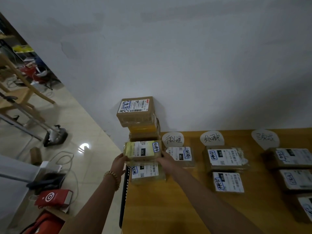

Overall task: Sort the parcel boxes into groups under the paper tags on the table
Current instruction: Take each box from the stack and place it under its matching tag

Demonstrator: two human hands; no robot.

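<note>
Head view. Wooden table (pixel 185 208) against a pale wall (pixel 168 56), its left edge near the middle of the picture.

Held item: one taped parcel box (pixel 142 150) with a white shipping label and a small handwritten sticker. Left hand (pixel 119 164) grips its left end, right hand (pixel 164 159) grips its right end; both are closed on it. It sits at the table's left edge, above another labelled box (pixel 147 173) lying flat on the table.

Stack (pixel 139 119): several boxes piled against the wall behind the held one, a brown box with a label on top.

Tags: three rounded paper tags with handwriting along the wall side of the table: left tag (pixel 173 139), middle tag (pixel 212 138), right tag (pixel 265 139).

Under the left tag: one box (pixel 180 156), just beside the right hand. Under the middle tag: two boxes (pixel 225 159), one nearer the wall, one nearer the person. Under the right tag: a row of boxes (pixel 290 157) running toward the picture's right edge.

Left wrist: bead bracelet (pixel 113 179). Floor at left: tiles, cables, a red bag (pixel 54 198).
</note>
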